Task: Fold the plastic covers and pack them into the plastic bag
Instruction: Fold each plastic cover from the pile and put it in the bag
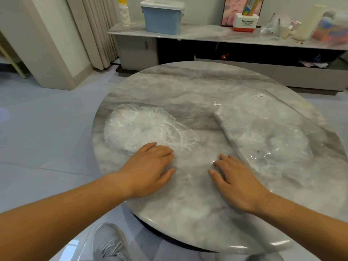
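Marble, grey-white: round table [188, 194]. On its left half, crumpled pile of clear plastic covers [148, 127], unfolded, white gathered edges showing. On its right half, flat clear plastic bag [263, 129], white label [259, 96] at far end, bunched covers inside toward the near end. Left hand [148, 166] palm down, fingers straight and together, fingertips touching the pile's near edge; nothing gripped. Right hand [237, 179] palm down on bare table, fingers straight, slightly spread, just beside the bag's near-left edge; nothing held. Beyond table, low sideboard [207, 33] with blue bin [162, 17]. Below table edge, grey shoe [109, 242].
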Available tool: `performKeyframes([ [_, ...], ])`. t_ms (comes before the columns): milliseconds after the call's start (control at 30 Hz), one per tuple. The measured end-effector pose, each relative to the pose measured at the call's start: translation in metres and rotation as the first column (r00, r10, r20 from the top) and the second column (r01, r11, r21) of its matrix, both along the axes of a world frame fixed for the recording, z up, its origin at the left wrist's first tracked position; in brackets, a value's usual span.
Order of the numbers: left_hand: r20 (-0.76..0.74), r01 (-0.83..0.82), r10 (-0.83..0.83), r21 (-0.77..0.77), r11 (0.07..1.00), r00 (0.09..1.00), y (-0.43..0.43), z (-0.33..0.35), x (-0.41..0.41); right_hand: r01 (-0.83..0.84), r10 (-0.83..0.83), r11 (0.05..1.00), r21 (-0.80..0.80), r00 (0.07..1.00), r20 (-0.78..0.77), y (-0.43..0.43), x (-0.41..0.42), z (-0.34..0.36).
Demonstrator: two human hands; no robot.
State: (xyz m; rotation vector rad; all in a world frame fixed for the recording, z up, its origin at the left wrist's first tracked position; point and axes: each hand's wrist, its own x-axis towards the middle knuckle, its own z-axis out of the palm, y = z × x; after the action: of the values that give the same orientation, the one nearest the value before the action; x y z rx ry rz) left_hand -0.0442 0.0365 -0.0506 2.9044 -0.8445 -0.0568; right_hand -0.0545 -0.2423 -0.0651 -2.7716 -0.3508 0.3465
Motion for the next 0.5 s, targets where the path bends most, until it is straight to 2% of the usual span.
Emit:
performKeyframes([
  [67, 0.040, 0.023, -0.021, -0.038, 0.999, 0.999, -0.002, 0.001, -0.008, -0.018, 0.016, 0.994, 0.103, 1.000, 0.021, 0.001, -0.006, 0.006],
  [133, 0.100, 0.081, -0.072, -0.088, 0.993, 0.992, -0.005, 0.003, -0.022, -0.136, 0.117, 0.976, 0.172, 0.987, 0.114, -0.001, -0.014, 0.017],
  [233, 0.099, 0.211, -0.198, -0.156, 0.965, 0.975, -0.012, 0.003, -0.048, -0.411, 0.375, 0.906, 0.103, 0.891, 0.257, -0.009, -0.025, 0.029],
  [333, 0.009, 0.279, -0.283, -0.207, 0.938, 0.959, -0.013, -0.002, -0.070, -0.482, 0.461, 0.874, 0.063, 0.863, 0.208, -0.016, -0.036, 0.030],
  [400, -0.116, 0.222, -0.266, -0.297, 0.929, 0.957, -0.012, -0.005, -0.077, -0.495, 0.476, 0.866, 0.067, 0.859, 0.191, -0.018, -0.043, 0.026],
  [500, -0.343, -0.062, -0.116, -0.467, 0.882, 0.932, -0.015, -0.006, -0.073, -0.416, 0.402, 0.891, 0.180, 0.909, 0.112, -0.016, -0.047, 0.023],
])
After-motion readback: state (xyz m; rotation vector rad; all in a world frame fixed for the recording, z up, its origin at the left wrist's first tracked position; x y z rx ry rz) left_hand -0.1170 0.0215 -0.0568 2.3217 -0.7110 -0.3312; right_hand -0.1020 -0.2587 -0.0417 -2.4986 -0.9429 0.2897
